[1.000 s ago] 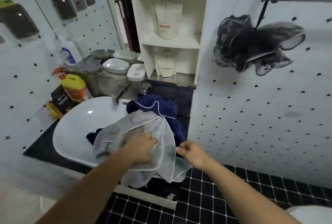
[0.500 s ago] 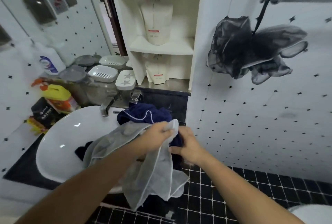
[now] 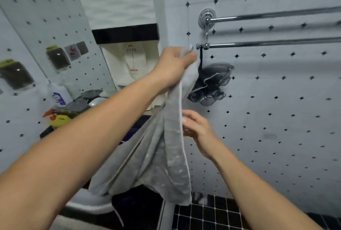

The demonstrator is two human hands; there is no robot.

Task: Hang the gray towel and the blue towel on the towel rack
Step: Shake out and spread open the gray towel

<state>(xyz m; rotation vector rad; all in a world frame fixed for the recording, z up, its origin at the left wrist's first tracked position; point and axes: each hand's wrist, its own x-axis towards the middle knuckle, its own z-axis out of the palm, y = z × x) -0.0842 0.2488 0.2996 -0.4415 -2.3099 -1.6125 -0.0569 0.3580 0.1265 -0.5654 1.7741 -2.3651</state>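
White wall tiles (image 3: 276, 119) dotted with black diamonds carry a chrome two-bar towel rack (image 3: 276, 42); a dark mesh bath sponge (image 3: 212, 84) hangs from its lower bar. The left hand (image 3: 173, 67) clenches the gray terry towel (image 3: 166, 156), held up just beside the rack's end. The right hand (image 3: 199, 130) has its fingers loosely spread beside the hem.

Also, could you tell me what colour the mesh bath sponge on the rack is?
The mesh bath sponge is dark gray; best in head view.

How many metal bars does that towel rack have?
2. The upper bar runs right from the round wall mount; the lower bar sits below, with a dark bath pouf hanging from its left end. More could lie out of frame.
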